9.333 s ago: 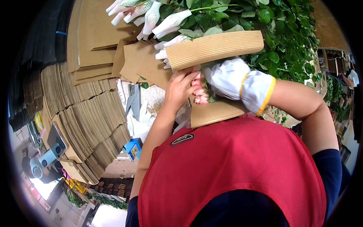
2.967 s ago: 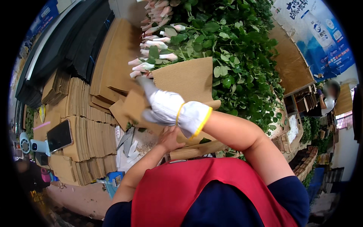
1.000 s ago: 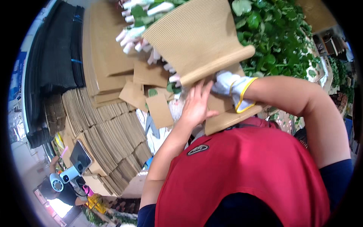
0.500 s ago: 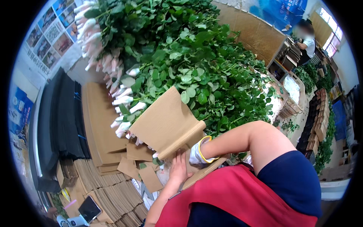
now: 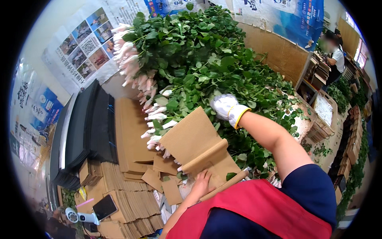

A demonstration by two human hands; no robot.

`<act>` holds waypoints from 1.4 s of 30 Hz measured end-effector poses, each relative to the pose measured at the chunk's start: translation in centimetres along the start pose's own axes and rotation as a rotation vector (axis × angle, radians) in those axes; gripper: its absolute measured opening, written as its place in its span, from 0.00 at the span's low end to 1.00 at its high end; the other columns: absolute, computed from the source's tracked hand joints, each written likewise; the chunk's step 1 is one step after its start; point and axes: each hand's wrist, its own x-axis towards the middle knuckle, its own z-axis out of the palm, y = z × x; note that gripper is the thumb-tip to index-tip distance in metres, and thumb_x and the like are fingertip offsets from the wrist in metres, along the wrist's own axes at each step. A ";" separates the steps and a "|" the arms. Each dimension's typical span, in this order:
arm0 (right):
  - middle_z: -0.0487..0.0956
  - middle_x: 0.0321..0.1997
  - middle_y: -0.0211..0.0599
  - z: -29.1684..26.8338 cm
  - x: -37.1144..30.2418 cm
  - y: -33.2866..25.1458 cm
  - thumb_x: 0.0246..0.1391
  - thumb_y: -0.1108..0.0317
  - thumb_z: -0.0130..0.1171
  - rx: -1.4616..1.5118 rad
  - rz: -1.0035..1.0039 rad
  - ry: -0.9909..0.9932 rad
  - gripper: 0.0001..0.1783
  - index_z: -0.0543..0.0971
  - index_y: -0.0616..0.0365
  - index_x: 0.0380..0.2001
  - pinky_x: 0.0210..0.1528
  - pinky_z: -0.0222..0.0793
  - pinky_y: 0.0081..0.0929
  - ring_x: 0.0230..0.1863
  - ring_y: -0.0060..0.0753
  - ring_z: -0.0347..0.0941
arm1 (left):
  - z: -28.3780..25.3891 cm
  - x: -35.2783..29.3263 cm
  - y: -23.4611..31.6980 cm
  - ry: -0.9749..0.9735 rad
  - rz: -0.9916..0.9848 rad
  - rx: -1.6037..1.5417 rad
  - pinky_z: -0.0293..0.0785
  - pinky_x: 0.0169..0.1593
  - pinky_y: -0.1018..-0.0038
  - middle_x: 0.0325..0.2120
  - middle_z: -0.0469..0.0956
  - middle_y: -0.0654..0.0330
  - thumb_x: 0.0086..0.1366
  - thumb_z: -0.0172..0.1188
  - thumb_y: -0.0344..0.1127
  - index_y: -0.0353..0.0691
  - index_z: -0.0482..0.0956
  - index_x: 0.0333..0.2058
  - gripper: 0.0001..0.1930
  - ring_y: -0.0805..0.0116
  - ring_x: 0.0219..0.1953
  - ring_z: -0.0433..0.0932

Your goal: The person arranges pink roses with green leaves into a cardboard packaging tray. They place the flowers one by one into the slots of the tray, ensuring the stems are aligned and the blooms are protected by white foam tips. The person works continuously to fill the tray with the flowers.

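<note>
Cardboard [image 5: 187, 133] lies under the bare left hand [image 5: 202, 182], which rests open on it, its ribbed flap toward eleven o'clock. A leaf [image 5: 230, 176] sits at three o'clock. The gloved right hand [image 5: 226, 106], at one o'clock from the left, is among foliage [image 5: 191, 67]; whether its fingers grip a stem, I cannot tell.

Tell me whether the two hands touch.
Apart: the head view shows cardboard between the left hand and the gloved right hand, up by the leaves.
</note>
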 end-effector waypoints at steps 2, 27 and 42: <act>0.83 0.45 0.46 -1.6 -0.7 -0.5 0.46 0.65 0.64 0.017 0.072 -0.013 0.16 0.81 0.56 0.40 0.48 0.75 0.42 0.47 0.50 0.80 | 0.9 -0.3 -0.5 0.023 0.011 -0.006 0.62 0.67 0.54 0.66 0.60 0.40 0.48 0.75 0.42 0.34 0.70 0.61 0.42 0.39 0.65 0.60; 0.80 0.39 0.46 -6.4 1.4 7.2 0.42 0.64 0.67 0.220 0.142 0.855 0.15 0.79 0.54 0.35 0.44 0.74 0.47 0.42 0.55 0.77 | -13.3 6.1 1.2 0.015 -0.246 0.170 0.69 0.63 0.57 0.58 0.73 0.43 0.60 0.61 0.66 0.40 0.70 0.63 0.41 0.45 0.61 0.71; 0.83 0.36 0.49 -3.2 -7.4 4.9 0.52 0.68 0.63 0.650 0.156 0.812 0.10 0.82 0.55 0.38 0.42 0.78 0.38 0.38 0.51 0.81 | 0.2 -0.7 -0.8 0.237 0.019 -0.148 0.75 0.54 0.63 0.47 0.82 0.52 0.62 0.63 0.34 0.36 0.85 0.39 0.10 0.51 0.50 0.79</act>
